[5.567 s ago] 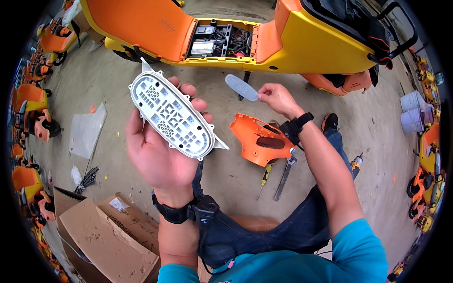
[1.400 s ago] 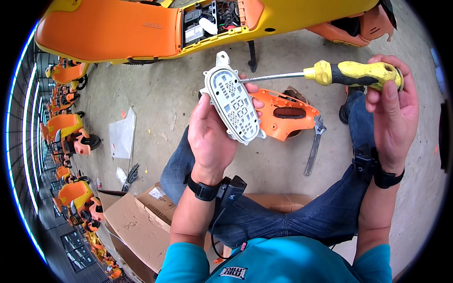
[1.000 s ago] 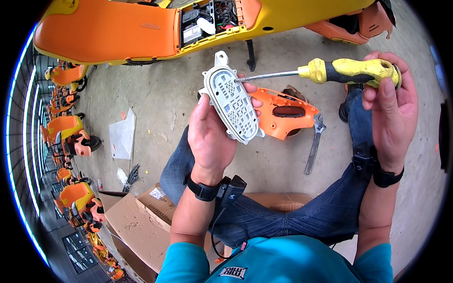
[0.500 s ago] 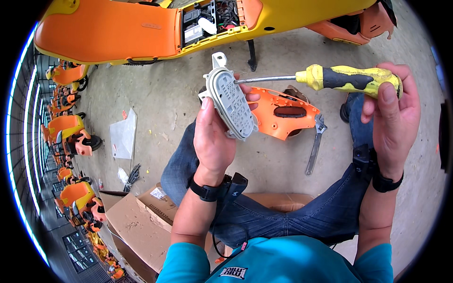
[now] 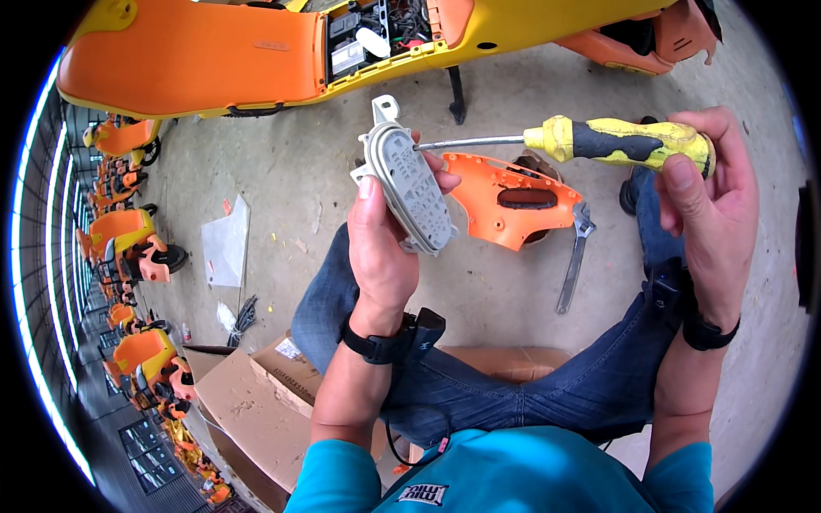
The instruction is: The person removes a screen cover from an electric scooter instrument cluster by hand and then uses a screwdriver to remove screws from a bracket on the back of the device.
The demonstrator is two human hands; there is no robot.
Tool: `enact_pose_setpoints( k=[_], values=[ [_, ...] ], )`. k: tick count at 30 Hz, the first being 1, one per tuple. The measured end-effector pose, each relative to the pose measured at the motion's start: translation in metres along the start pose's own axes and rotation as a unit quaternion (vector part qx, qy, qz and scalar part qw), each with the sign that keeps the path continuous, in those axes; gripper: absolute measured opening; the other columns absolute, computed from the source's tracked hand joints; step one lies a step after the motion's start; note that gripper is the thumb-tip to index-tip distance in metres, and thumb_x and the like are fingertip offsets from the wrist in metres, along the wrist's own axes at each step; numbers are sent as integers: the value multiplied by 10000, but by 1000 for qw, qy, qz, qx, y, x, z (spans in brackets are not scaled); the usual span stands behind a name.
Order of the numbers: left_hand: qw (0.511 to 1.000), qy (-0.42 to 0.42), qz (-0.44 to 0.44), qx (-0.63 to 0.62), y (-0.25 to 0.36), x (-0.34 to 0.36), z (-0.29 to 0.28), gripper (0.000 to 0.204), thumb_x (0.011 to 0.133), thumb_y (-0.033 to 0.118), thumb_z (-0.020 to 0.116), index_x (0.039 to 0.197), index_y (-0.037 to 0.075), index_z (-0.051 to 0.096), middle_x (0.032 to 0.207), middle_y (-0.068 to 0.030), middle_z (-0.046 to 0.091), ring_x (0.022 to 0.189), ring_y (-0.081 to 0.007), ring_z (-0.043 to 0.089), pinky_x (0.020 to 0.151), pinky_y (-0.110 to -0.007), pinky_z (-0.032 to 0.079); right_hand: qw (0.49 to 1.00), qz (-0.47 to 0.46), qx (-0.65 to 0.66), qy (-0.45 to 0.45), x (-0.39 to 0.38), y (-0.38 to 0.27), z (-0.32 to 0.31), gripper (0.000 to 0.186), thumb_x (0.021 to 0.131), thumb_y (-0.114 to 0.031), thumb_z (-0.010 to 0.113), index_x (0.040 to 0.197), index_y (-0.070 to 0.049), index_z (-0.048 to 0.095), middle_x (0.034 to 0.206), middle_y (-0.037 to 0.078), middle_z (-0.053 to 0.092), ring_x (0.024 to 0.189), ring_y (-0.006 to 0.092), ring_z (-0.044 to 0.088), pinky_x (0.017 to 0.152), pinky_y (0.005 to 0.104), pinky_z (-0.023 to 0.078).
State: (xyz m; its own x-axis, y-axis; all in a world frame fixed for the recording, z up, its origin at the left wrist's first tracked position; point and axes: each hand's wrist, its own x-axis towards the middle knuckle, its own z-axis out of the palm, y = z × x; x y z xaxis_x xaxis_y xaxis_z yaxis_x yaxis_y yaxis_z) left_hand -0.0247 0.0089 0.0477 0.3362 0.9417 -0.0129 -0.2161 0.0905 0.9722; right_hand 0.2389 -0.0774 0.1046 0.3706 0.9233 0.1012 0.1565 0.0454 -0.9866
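Note:
My left hand [image 5: 382, 256] grips an oval grey plastic housing [image 5: 419, 190] with mounting tabs, its moulded face turned up and to the right. In my right hand [image 5: 714, 184] is a screwdriver [image 5: 629, 143] with a worn yellow and black handle, held by the handle's end. Its long shaft lies almost level, and the tip meets the right edge of the housing near the top. Whether a screw sits under the tip is too small to tell. Beyond the housing an orange plastic panel [image 5: 505, 218] with an oval slot lies on the floor.
An adjustable wrench [image 5: 575, 261] lies beside the panel. Across the top stands an orange and yellow scooter [image 5: 205, 60] with an open compartment and a kickstand [image 5: 457, 96]. Cardboard boxes [image 5: 256, 402] are at lower left, near a bundle of cable [image 5: 243, 318] and a plastic sheet [image 5: 226, 242].
Both hands have shifted slightly left with the housing and the screwdriver. The housing is tilted a little differently, and the tip stays at its edge.

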Motion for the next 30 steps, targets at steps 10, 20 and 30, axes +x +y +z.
enact_pose_setpoints(
  k=[10,20,30],
  values=[
    [1000,-2,-21,15,-2,0,3,639,1015,478,267,1396,-17,400,1121,-152,586,971,-235,645,813,-348,527,998,18,-64,8,2,0,4,266,946,-217,661,1117,-52,541,758,-43,521,561,-2,414,484,151,318],
    [989,-29,4,142,7,-3,-1,547,1018,426,337,1244,-40,514,1095,-136,615,955,-194,630,787,-320,501,996,79,-40,3,6,3,11,258,981,-319,604,1037,-69,574,636,-75,436,522,-6,353,453,178,258],
    [976,-16,50,210,4,-5,-1,452,956,293,360,1097,-70,590,875,-160,691,786,-226,662,707,-332,511,996,66,-57,10,5,1,8,277,986,-348,593,984,-72,571,620,-79,406,524,-2,332,460,190,247]
  ],
)
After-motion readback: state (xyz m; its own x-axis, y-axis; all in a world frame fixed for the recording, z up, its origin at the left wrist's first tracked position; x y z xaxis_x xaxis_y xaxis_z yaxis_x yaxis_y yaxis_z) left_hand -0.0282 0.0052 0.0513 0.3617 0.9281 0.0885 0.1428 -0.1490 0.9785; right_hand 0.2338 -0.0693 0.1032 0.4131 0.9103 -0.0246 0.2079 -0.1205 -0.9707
